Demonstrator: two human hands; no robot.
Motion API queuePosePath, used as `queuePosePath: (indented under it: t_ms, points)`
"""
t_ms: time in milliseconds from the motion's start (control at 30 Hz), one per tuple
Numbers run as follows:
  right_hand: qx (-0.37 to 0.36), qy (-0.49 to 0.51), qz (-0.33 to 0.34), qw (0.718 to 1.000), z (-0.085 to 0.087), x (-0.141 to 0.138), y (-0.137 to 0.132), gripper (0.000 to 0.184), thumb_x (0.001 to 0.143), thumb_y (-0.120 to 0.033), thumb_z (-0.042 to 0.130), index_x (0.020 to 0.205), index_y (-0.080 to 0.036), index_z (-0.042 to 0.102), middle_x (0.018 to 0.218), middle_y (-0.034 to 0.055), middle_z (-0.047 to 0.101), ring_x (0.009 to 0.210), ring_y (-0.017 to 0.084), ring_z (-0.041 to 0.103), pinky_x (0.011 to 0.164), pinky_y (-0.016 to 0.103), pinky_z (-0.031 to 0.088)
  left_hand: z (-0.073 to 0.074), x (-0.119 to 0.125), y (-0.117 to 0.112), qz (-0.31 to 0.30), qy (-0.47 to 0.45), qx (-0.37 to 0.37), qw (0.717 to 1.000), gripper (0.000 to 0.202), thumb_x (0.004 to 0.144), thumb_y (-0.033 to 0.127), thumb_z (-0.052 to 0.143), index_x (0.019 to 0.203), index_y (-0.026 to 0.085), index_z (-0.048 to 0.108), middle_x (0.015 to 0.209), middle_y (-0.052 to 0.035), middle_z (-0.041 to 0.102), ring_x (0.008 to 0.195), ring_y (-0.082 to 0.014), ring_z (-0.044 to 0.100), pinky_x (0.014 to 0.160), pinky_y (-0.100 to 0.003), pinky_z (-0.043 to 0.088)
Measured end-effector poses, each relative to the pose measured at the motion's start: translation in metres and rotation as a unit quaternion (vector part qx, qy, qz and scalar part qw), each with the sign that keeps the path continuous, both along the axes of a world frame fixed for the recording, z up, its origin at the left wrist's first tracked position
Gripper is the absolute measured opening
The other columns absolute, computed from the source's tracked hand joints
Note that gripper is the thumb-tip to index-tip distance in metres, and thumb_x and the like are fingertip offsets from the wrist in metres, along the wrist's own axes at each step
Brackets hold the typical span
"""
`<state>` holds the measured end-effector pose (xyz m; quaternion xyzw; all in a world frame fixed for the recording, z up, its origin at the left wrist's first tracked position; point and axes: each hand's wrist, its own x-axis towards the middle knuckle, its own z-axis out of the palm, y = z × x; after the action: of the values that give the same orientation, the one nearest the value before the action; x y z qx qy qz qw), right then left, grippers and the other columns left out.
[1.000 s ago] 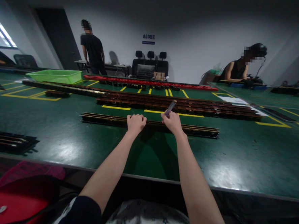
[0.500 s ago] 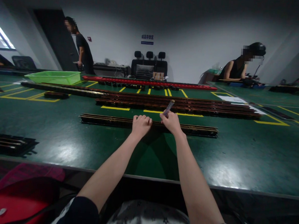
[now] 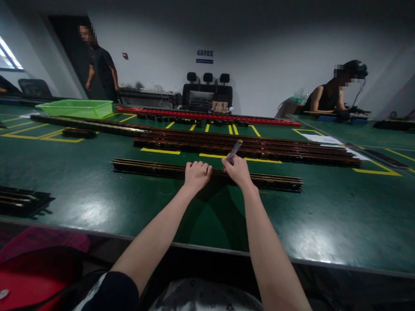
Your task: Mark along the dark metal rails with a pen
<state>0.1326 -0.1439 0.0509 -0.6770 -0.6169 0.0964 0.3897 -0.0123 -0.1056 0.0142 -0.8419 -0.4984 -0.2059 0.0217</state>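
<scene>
A long dark rail with gold-coloured edges [image 3: 150, 167] lies crosswise on the green table in front of me. My left hand [image 3: 197, 174] is closed over the middle of it, fingers curled around the top edge; their tips are hidden behind it. Just to the right, my right hand [image 3: 238, 169] grips a slim, translucent pen-like tool [image 3: 235, 149]. Its brownish end points up and away, while the lower end is hidden by the fingers, low against the rail.
Beyond lies a bundle of long coppery-dark rails [image 3: 250, 146]. A green tray [image 3: 77, 107] and a red rail [image 3: 210, 116] lie farther back. More dark rails [image 3: 11, 199] rest at front left. One person [image 3: 103, 71] stands at back left; another person [image 3: 325, 99] sits at right.
My hands keep nearly the same pose on the rail and tool. The standing person at back left has turned and shifted left.
</scene>
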Motion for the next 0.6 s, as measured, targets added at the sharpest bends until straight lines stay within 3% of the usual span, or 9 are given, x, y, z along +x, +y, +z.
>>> queuePosePath:
  t_ms: [367,600]
  points:
    - [-0.009,0.033,0.013,0.999,0.0008,-0.0014,-0.0008,0.017,0.089,-0.025,0.052,0.076,-0.014,0.058,0.071,0.0077,0.067,0.068,0.017,0.065,0.069,0.026,0.047,0.0001,-0.0016,0.0034,0.007,-0.014,-0.013,1.000,0.047,0.096,0.036,0.024,0.082,0.016,0.064,0.093,-0.0101,0.068,0.087,-0.0212,0.060,0.085,-0.039,0.037]
    - [-0.012,0.052,0.040,0.998,-0.0006,-0.0024,0.0021,0.015,0.088,-0.023,0.055,0.077,-0.013,0.060,0.069,0.0075,0.068,0.070,0.017,0.067,0.070,0.025,0.049,0.0017,-0.0049,0.0063,0.041,-0.018,-0.010,0.999,0.044,0.093,0.031,0.027,0.077,0.014,0.064,0.090,-0.0113,0.069,0.084,-0.0215,0.060,0.084,-0.040,0.037]
